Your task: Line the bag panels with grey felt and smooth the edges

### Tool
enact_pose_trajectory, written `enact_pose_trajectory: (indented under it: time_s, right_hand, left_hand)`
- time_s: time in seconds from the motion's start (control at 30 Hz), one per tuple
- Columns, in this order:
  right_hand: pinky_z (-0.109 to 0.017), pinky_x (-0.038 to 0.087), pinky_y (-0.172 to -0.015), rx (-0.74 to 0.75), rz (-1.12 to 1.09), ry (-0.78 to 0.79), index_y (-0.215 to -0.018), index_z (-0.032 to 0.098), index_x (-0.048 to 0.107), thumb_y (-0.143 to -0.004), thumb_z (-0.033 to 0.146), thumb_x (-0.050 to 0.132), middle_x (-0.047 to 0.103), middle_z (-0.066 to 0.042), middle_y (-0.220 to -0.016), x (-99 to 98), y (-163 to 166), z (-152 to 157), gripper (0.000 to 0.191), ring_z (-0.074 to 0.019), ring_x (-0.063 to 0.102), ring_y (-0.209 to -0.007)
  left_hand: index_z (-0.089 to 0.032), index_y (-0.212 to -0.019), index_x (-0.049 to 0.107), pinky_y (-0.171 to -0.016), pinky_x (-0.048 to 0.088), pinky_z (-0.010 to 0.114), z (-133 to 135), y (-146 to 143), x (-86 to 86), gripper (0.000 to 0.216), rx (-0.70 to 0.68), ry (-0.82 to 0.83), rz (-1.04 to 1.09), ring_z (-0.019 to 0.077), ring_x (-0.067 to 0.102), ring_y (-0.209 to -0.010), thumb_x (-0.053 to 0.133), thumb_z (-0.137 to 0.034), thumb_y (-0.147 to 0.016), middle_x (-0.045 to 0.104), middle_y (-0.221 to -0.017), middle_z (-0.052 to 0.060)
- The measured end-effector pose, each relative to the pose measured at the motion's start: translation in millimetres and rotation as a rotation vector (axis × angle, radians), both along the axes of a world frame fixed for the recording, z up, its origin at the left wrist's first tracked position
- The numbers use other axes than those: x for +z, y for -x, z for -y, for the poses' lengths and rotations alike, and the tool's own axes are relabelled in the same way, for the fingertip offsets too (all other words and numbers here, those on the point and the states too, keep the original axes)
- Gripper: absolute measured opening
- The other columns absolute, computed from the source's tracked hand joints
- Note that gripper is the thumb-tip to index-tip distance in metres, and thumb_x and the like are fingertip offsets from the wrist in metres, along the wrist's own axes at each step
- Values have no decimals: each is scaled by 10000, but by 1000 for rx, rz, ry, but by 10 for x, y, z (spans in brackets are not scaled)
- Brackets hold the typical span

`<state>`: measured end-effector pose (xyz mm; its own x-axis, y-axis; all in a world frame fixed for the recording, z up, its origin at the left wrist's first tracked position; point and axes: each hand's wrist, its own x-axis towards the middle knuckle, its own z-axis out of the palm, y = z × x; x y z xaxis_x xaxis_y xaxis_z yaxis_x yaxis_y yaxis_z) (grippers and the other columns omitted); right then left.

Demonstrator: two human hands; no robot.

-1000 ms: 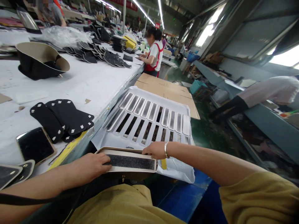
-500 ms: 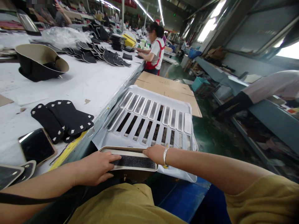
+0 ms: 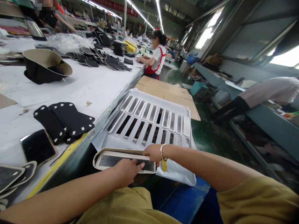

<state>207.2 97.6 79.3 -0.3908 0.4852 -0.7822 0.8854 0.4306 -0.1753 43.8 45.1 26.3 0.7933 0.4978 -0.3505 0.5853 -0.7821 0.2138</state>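
Observation:
On my lap sits a dark handbag body [image 3: 99,168] with a cream edge, its long narrow side facing up. A speckled black strip in a pale border, the panel [image 3: 109,160], lies within that edge. My left hand [image 3: 128,171] is over the near edge, fingers reaching onto the panel toward its right half; the fingers' underside is hidden. My right hand [image 3: 153,154] is closed around the far right corner of the bag body, a bracelet on its wrist. Just beyond is a pale slotted rack [image 3: 133,137] holding several similar rimmed strips [image 3: 146,111].
The white worktable [image 3: 93,84] on the left holds black shaped pieces [image 3: 67,119], a phone [image 3: 38,146], rimmed pieces [image 3: 14,177] and a standing curved bag part [image 3: 46,67]. Cardboard [image 3: 165,90] lies behind the rack. A co-worker [image 3: 157,56] stands at the table's far edge.
My left hand has slid right along the bag body, from its left end to the middle of the panel. The bag's left end has come into view. My right hand stays at the right corner.

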Motion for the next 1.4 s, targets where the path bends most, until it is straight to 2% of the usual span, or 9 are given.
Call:
enact_pose_trajectory:
  time_s: [0.13, 0.33, 0.57, 0.7, 0.8, 0.97, 1.13, 1.23, 1.4]
  right_hand:
    - [-208, 517, -567, -246, -32, 65, -1102, 209, 616, -756, 51, 466, 709, -2, -937, -26, -86, -43, 409, -128, 662, -654]
    - [-240, 510, -547, -418, 39, 0, -1152, 99, 558, -707, 101, 588, 710, -121, -878, -108, -90, -51, 445, -213, 682, -701]
    - [-262, 514, -550, -457, 125, 51, -1050, 84, 613, -750, 77, 542, 716, -122, -770, -73, 33, -160, 308, -227, 684, -675]
    - [-260, 518, -562, -455, 217, 96, -915, 35, 643, -665, 61, 644, 697, -140, -715, -89, 3, -176, 251, -261, 681, -741]
    - [-256, 527, -542, -505, 273, 204, -780, 39, 641, -745, 146, 612, 668, -105, -628, -162, -83, -126, 116, -235, 679, -697]
    - [-255, 542, -546, -612, 196, 314, -714, 75, 574, -872, 266, 469, 629, -63, -603, -278, -284, 12, 270, -166, 660, -584]
    - [-305, 545, -527, -646, 123, 361, -631, 127, 498, -903, 289, 394, 568, -13, -530, -311, -391, 121, 334, -160, 628, -484]
    - [-276, 527, -533, -607, 67, 331, -561, 148, 462, -902, 231, 364, 538, -10, -461, -321, -418, 170, 365, -154, 618, -484]
    - [-242, 483, -503, -507, -31, 241, -571, 160, 448, -900, 208, 335, 578, -31, -492, -332, -478, 249, 351, -137, 594, -468]
  left_hand:
    - [-250, -1372, 355, -636, 511, 404, 13, 10, -13, 761, 11, -18, -4, 316, 644, -787, 679, -345, -689, 604, -1040, 148]
    - [-220, -1396, 327, -630, 498, 362, 26, -27, 33, 794, -2, -13, -59, 313, 646, -797, 685, -324, -694, 588, -1074, 179]
    - [-196, -1398, 329, -621, 505, 378, 31, -16, 79, 798, -1, 4, -38, 317, 641, -799, 689, -311, -695, 583, -1082, 183]
    - [-160, -1390, 346, -672, 511, 382, 27, -36, 71, 796, -1, 33, -35, 319, 638, -842, 697, -293, -689, 609, -1044, 204]
    - [-153, -1390, 345, -711, 511, 384, 13, -41, 58, 809, -6, 50, -33, 316, 637, -864, 708, -297, -681, 634, -989, 202]
    - [-163, -1387, 353, -622, 530, 408, 21, -60, 53, 796, 11, 52, -56, 339, 649, -795, 701, -258, -677, 600, -1050, 219]
    - [-161, -1295, 480, -575, 535, 381, 50, -85, 81, 488, 17, -43, -32, 284, 663, -728, 511, -145, -809, 485, -1257, 227]
    - [-166, -1298, 469, -628, 539, 368, 25, -58, 60, 571, -57, -43, -32, 263, 661, -755, 610, -187, -745, 380, -1380, 211]
    - [-195, -1304, 442, -662, 541, 403, -44, 20, 2, 730, -61, -8, 62, 280, 652, -783, 701, -341, -637, 425, -1349, 155]
